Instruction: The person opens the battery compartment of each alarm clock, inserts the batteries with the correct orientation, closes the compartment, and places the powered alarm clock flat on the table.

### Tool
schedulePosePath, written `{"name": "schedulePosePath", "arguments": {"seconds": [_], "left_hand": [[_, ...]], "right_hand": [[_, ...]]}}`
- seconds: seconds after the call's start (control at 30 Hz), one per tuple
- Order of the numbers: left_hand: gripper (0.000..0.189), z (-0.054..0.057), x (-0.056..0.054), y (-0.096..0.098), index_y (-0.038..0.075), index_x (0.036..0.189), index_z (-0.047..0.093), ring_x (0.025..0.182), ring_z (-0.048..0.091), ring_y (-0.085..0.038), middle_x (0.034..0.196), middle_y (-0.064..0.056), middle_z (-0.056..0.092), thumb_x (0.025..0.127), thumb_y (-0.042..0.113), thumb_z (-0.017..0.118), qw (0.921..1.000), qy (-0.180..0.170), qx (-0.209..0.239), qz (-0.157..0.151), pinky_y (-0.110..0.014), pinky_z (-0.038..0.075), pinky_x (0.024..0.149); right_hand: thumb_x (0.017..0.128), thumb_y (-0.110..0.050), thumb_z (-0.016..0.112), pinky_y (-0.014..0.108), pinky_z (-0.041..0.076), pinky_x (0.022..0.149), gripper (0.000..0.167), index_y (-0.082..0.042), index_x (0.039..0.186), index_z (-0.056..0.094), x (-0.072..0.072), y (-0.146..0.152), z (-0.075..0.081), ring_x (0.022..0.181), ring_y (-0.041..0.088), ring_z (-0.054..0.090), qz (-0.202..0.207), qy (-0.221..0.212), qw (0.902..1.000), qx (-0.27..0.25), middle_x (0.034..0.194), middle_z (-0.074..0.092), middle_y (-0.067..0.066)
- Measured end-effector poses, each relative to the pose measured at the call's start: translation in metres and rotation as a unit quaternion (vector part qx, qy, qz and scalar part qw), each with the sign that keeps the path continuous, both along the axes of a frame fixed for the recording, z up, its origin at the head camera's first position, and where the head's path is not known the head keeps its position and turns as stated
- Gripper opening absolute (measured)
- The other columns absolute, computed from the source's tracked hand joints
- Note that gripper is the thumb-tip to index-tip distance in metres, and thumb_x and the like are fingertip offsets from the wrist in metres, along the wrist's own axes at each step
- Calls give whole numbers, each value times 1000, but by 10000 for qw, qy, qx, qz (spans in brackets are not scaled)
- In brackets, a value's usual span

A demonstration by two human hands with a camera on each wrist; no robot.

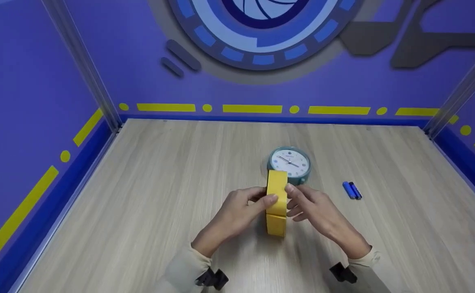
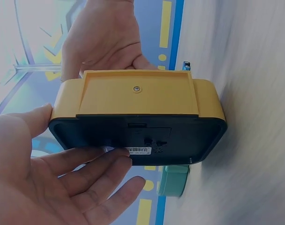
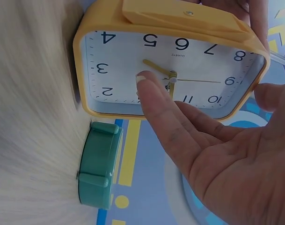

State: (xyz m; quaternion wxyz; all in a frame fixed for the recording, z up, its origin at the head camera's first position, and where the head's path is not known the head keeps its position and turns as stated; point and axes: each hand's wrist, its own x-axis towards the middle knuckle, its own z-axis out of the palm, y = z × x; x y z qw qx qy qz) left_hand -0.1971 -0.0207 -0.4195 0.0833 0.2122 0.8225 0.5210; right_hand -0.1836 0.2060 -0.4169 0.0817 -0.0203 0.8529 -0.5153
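Note:
A yellow alarm clock point(image 1: 277, 182) is tipped on end between both hands, its lower end close over the table. My left hand point(image 1: 236, 212) grips it, thumb on the yellow side and fingers along the dark back point(image 2: 179, 136), where a battery cover and a white label show. Opposite, my right hand point(image 1: 323, 213) holds the front, its thumb at the frame's edge and fingers across the white dial point(image 3: 116, 70). The yellow underside point(image 2: 109, 96) has a single screw and faces me. Just beyond stands a round teal clock point(image 1: 289, 160), partly hidden by the yellow one.
Two small blue batteries point(image 1: 351, 190) lie side by side on the wooden table point(image 1: 172, 162), right of my right hand. Blue-purple panels point(image 1: 237, 91) with yellow markings enclose the table at the back and both sides, with metal posts point(image 1: 85, 61) in the corners.

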Motion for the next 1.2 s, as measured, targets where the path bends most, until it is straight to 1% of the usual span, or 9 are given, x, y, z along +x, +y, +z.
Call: {"name": "schedulePosePath", "arguments": {"seconds": [0.17,0.4,0.53,0.63,0.77,0.87,0.97,1.07,1.2], "left_hand": [[60,-1,0,1,10,142,68,113,65,-12,126,4,72,106,57,59,9998,-171,9,30,-41,51,101],[57,-5,-3,1,9,139,70,117,65,-15,128,2,72,105,54,62,9983,-478,322,66,-43,50,105],[51,-7,-5,-1,9,130,74,109,65,-18,117,-1,73,109,51,55,9976,-532,426,144,-41,53,95],[46,-10,-8,-3,9,126,76,104,65,-21,111,-4,72,112,46,53,9963,-621,570,172,-41,55,89],[43,-18,-12,-3,8,134,72,111,68,-20,122,-3,73,111,42,58,9933,-858,764,89,-47,55,96],[50,-23,-14,-3,8,140,67,109,69,-27,124,-5,72,107,45,63,9908,-1159,673,166,-52,57,91],[58,-26,-13,-2,7,142,64,101,68,-30,122,-5,69,103,50,68,9884,-1436,357,336,-48,59,79],[62,-28,-12,0,5,140,64,94,67,-29,115,-6,69,101,54,69,9842,-1709,149,440,-43,59,74],[63,-30,-11,3,5,136,66,90,66,-26,104,-6,70,100,57,69,9804,-1917,116,434,-38,56,71]], "right_hand": [[108,-58,51,42,62,81,68,2,139,60,0,3,1,95,29,75,90,-62,9999,-116,105,70,13],[110,-52,52,42,62,82,64,7,137,58,-1,7,1,95,30,74,384,-167,9981,-454,107,70,15],[110,-51,51,41,62,83,63,7,134,59,-2,6,1,96,30,74,454,-235,9975,-494,106,71,15],[112,-48,49,42,62,84,62,9,137,56,-2,7,1,98,30,74,565,-227,9967,-544,109,71,15],[113,-42,46,43,61,88,59,11,138,54,-2,10,3,100,30,74,723,-270,9945,-705,111,70,17],[114,-40,45,43,60,89,55,10,134,55,-1,11,4,100,30,74,765,-328,9934,-785,110,70,17],[114,-39,44,43,60,90,53,10,132,57,-1,12,7,98,29,74,769,-366,9934,-767,109,70,15],[115,-38,43,43,60,90,53,10,133,58,0,13,11,98,28,73,776,-393,9938,-692,108,71,14],[115,-34,44,46,60,91,52,11,138,55,3,16,19,101,31,74,763,-355,9948,-571,113,72,16]]}}
